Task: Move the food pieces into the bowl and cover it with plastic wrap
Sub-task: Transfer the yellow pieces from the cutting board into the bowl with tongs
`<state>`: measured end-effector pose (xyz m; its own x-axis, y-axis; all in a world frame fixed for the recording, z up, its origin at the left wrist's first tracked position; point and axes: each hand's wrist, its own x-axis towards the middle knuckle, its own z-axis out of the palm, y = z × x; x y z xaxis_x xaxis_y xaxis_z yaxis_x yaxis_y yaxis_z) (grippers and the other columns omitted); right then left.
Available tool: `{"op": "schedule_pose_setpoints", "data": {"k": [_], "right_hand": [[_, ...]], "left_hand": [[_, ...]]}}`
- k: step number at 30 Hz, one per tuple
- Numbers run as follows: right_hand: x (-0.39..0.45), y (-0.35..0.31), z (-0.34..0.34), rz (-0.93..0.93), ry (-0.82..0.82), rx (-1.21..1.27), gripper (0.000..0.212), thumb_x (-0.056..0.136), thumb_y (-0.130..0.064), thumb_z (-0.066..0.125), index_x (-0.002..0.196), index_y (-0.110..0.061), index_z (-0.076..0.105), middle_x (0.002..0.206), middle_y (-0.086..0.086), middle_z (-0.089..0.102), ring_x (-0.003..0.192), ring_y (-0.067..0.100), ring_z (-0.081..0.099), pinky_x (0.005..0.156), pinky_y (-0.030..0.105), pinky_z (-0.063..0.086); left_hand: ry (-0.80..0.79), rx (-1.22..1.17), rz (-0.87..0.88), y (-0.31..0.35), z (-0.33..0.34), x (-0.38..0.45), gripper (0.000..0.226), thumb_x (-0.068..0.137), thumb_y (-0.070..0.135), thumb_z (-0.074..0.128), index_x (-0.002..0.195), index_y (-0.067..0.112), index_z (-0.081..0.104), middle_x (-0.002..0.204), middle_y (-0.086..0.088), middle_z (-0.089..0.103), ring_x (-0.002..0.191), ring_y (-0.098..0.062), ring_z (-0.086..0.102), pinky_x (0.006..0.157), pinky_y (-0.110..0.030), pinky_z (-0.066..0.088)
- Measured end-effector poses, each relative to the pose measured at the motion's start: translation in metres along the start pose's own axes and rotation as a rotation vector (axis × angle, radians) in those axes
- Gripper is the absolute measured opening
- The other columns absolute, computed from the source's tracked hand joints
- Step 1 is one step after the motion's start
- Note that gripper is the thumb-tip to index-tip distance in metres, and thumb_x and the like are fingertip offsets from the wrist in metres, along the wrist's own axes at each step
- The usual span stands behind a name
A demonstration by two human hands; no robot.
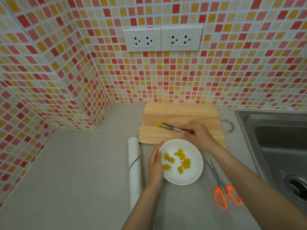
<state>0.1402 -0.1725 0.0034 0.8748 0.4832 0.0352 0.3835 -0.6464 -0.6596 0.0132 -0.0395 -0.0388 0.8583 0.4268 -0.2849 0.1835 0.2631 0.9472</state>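
The right hand has its grip closed on the tongs, pinching the last yellow piece at frame centre. The left hand, open, steadies the bowl; lift gently, release low inside.

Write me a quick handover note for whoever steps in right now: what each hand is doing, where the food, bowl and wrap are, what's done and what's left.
Left hand: open, resting against the left rim of the white bowl, steadying it.
Right hand: shut on the tongs, whose tips pinch one yellow food piece over the cutting board.
Done: several yellow pieces already lie in the bowl; no other pieces show on the board.
Left: drop this last piece in, put the tongs down, then cover the bowl.
The plastic wrap roll lies on the counter just left of the bowl, untouched; scissors lie to the bowl's right.
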Motion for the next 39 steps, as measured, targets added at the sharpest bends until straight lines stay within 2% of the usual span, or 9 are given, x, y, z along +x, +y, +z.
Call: {"op": "schedule_pose_setpoints", "data": {"k": [3, 6, 9, 11, 17, 23, 30, 34, 39], "right_hand": [[-0.035, -0.002, -0.016, -0.035, -0.125, -0.031, 0.025, 0.085, -0.013, 0.063, 0.108, -0.015, 0.07, 0.089, 0.018, 0.063, 0.086, 0.03, 0.06, 0.08, 0.042, 0.046], [-0.055, -0.001, -0.024, -0.05, -0.333, -0.235, 0.028, 0.085, -0.018, 0.062, 0.112, -0.023, 0.068, 0.094, 0.01, 0.059, 0.094, 0.027, 0.058, 0.082, 0.037, 0.045], [-0.055, -0.006, -0.028, -0.038, -0.422, -0.38, 0.035, 0.083, -0.024, 0.064, 0.118, -0.027, 0.064, 0.101, 0.007, 0.056, 0.1, 0.025, 0.055, 0.084, 0.036, 0.044], [-0.049, -0.01, -0.031, -0.056, -0.377, -0.334, 0.037, 0.082, -0.024, 0.066, 0.118, -0.026, 0.063, 0.098, 0.007, 0.055, 0.097, 0.026, 0.055, 0.082, 0.035, 0.043], [0.004, -0.007, -0.013, 0.003, -0.003, -0.217, 0.034, 0.083, -0.022, 0.065, 0.118, -0.018, 0.064, 0.096, 0.01, 0.057, 0.095, 0.028, 0.056, 0.077, 0.031, 0.041], [0.048, 0.0, 0.033, 0.147, -0.088, -0.137, 0.029, 0.084, -0.013, 0.06, 0.112, -0.013, 0.068, 0.116, 0.014, 0.065, 0.109, 0.029, 0.058, 0.085, 0.028, 0.044], [0.039, 0.006, 0.033, 0.12, -0.022, -0.026, 0.026, 0.086, -0.011, 0.06, 0.11, -0.01, 0.069, 0.091, 0.014, 0.06, 0.093, 0.032, 0.058, 0.076, 0.029, 0.039], [0.0, 0.001, 0.007, 0.013, 0.044, 0.021, 0.025, 0.085, -0.01, 0.061, 0.11, -0.011, 0.069, 0.089, 0.017, 0.06, 0.083, 0.028, 0.058, 0.073, 0.032, 0.041], [-0.061, -0.001, -0.007, -0.039, -0.042, -0.234, 0.029, 0.088, -0.019, 0.057, 0.116, -0.021, 0.065, 0.099, 0.007, 0.059, 0.094, 0.026, 0.058, 0.079, 0.036, 0.043]], "left_hand": [[0.002, -0.002, 0.01, -0.002, 0.0, 0.002, 0.037, 0.097, 0.008, 0.036, 0.113, 0.029, 0.061, 0.129, -0.008, 0.061, 0.119, -0.023, 0.056, 0.104, -0.043, 0.044], [0.004, 0.009, 0.012, -0.003, 0.001, 0.003, 0.037, 0.097, 0.007, 0.035, 0.116, 0.026, 0.059, 0.13, -0.006, 0.059, 0.122, -0.023, 0.054, 0.104, -0.038, 0.042], [0.002, 0.004, 0.016, -0.004, 0.001, 0.002, 0.037, 0.097, 0.006, 0.034, 0.122, 0.021, 0.057, 0.132, -0.009, 0.058, 0.122, -0.023, 0.053, 0.105, -0.037, 0.042], [-0.003, 0.002, 0.021, -0.005, 0.0, 0.002, 0.037, 0.097, 0.006, 0.034, 0.124, 0.018, 0.056, 0.132, -0.01, 0.058, 0.122, -0.024, 0.053, 0.106, -0.04, 0.041], [0.003, 0.008, 0.004, -0.003, 0.001, 0.0, 0.036, 0.097, 0.009, 0.035, 0.117, 0.027, 0.059, 0.126, -0.006, 0.061, 0.112, -0.02, 0.058, 0.096, -0.034, 0.048], [-0.02, -0.016, 0.004, -0.001, 0.0, -0.002, 0.033, 0.098, 0.012, 0.037, 0.116, 0.028, 0.06, 0.122, -0.001, 0.063, 0.112, -0.02, 0.06, 0.096, -0.037, 0.049], [-0.021, 0.007, -0.01, -0.003, -0.001, 0.0, 0.036, 0.098, 0.011, 0.035, 0.112, 0.032, 0.061, 0.119, 0.002, 0.064, 0.107, -0.014, 0.06, 0.091, -0.031, 0.05], [-0.009, 0.015, -0.01, -0.004, -0.002, 0.002, 0.037, 0.097, 0.01, 0.035, 0.11, 0.033, 0.061, 0.115, 0.003, 0.064, 0.101, -0.008, 0.061, 0.079, -0.019, 0.052], [-0.021, -0.011, 0.003, -0.004, -0.001, 0.002, 0.037, 0.098, 0.006, 0.033, 0.12, 0.022, 0.057, 0.131, -0.009, 0.058, 0.121, -0.024, 0.054, 0.105, -0.042, 0.042]]}}
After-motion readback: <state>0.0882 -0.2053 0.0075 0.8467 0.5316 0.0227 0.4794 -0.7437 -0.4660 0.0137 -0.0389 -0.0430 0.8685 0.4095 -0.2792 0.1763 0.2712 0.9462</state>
